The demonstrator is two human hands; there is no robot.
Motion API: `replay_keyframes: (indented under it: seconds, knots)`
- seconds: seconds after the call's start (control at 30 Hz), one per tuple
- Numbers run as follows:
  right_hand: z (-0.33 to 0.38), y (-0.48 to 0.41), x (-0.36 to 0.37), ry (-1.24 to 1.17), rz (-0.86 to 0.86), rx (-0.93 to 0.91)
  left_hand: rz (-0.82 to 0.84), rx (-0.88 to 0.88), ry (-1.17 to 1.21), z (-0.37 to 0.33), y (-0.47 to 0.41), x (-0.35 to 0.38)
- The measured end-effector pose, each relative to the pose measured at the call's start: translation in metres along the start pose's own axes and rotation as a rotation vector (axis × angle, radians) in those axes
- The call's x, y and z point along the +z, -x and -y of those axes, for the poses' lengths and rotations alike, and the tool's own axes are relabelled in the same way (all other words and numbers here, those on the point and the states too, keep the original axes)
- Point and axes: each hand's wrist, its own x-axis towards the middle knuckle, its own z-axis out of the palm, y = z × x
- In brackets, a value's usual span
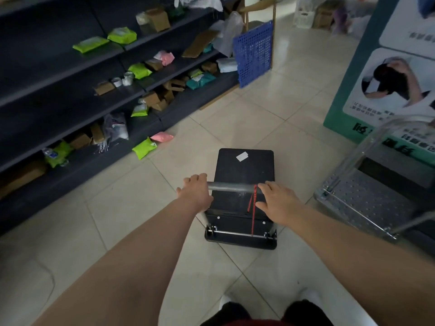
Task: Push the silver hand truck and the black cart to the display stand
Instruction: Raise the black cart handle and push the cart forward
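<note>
Grips the grey metal handle bar (pixel 231 186) of the flat black cart (pixel 246 165) with left hand (pixel 195 195) and right hand (pixel 279 204), on the tiled floor (pixel 141 220). Finds the perforated silver hand truck (pixel 367 201) just right, near the teal display stand (pixel 346 95).

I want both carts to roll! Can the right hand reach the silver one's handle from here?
Probably yes: the silver hand truck stands close on the right, with nothing between. But the right hand rests on the black cart and must let go first.

two hands (pixel 195 195) (pixel 281 204), one black cart (pixel 244 168), one silver hand truck (pixel 367 200)
</note>
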Motion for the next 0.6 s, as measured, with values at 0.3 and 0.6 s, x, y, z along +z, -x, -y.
replay_keyframes:
  seconds: [0.3,0.6]
  knots:
    - [-0.025,-0.027,0.011,-0.041,0.061,0.032,0.176,0.049,-0.091,-0.008,-0.036,0.013]
    - [-0.058,-0.058,0.001,-0.024,0.078,-0.066,0.112,-0.003,-0.101,-0.036,-0.064,0.016]
